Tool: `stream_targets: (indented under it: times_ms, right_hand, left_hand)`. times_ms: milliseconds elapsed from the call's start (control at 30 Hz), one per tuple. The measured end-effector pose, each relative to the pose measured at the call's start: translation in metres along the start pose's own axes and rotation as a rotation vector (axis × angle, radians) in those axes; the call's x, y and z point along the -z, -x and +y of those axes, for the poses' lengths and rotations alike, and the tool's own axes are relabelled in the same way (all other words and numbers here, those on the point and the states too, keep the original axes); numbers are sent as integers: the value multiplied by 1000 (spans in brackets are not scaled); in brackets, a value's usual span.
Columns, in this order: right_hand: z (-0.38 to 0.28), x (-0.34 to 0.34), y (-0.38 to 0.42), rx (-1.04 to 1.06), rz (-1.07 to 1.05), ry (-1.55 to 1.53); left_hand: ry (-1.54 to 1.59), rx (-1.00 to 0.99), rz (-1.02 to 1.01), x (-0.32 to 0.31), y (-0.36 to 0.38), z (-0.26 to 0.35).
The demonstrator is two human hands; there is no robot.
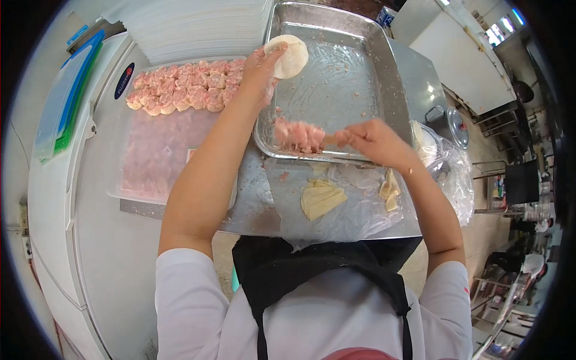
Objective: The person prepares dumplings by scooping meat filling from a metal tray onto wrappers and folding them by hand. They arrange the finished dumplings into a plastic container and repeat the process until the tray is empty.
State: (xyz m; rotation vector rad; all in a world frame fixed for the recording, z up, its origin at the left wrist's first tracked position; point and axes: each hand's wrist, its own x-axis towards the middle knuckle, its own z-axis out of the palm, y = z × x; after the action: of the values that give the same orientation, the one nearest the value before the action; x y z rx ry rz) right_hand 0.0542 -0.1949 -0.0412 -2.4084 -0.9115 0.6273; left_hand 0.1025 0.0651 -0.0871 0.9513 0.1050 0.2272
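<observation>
My left hand point(259, 71) holds a round, pale dumpling wrapper point(294, 58) over the left side of a deep metal tray point(336, 69). In the tray's near left corner is a lump of pink minced meat point(300, 134). My right hand point(379, 144), a little blurred, is closed around a wooden stick-like spreader point(330, 138) whose far end meets the meat. Left of the tray, rows of open-topped meat dumplings point(189, 87) sit on a plastic container, close to my left forearm.
Loose folded wrappers point(322, 198) and another scrap of wrapper point(390, 191) lie on plastic sheeting point(360, 225) at the near edge. More dumplings show faintly inside the translucent container point(162, 156). A lidded pot point(453, 127) and a clear plastic bag point(456, 180) are at the right.
</observation>
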Motion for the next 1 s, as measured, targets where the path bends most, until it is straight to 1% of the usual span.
stream_targets:
  times_ms: [67,100,167,200,267,300,367,400,467,500,567,600,667,700,767,800,867,900,967,1000]
  right_hand:
    - [-6,11,-5,51,199,185]
    - [-5,7,-7,53,196,185]
    - [-1,-3,-8,207,188,567]
    - [-3,-4,-4,204,187,569]
    - [-7,-6,5,82,71,341]
    - [-6,-5,10,81,71,346]
    - [0,1,16,-65,86,-17]
    - [2,3,10,-64,82,-12]
    - [4,9,-14,-2,250,212]
    - [8,5,-28,1,245,213]
    - [14,-9,-54,124,416,610]
    - [6,-11,-54,125,415,612]
    - [-11,-13,-47,69,231,628]
    - [-14,-16,-39,75,229,634]
    - [-16,-23,-17,198,146,556]
    - [-14,-22,-11,194,149,560]
    - [-7,-17,-2,71,92,226]
    - [-1,-16,4,67,99,232]
    - [8,-12,14,-38,161,-179]
    - [6,-7,17,-42,163,-168]
  left_hand:
    - [-42,-4,-3,2,2,0]
    - [-83,6,-15,2,2,0]
    - [-118,18,-29,0,2,0]
    - [-82,22,-13,0,1,1]
    - [-41,28,6,0,2,1]
    - [-55,42,-8,0,1,1]
    - [-58,44,-15,2,-1,3]
    - [-53,42,-23,4,-2,2]
    - [-46,38,-27,3,-2,2]
    - [-6,31,-8,2,0,4]
    - [34,19,16,3,1,5]
    - [29,30,30,5,-1,3]
    - [30,41,49,7,-6,-1]
    - [37,32,35,10,-10,-5]
    - [45,29,17,12,-10,-7]
    - [40,31,-11,10,-9,-7]
    - [37,26,-50,7,-9,-4]
    - [7,39,-55,5,-4,-1]
    - [-8,46,-61,2,4,4]
    - [38,115,-119,-3,10,9]
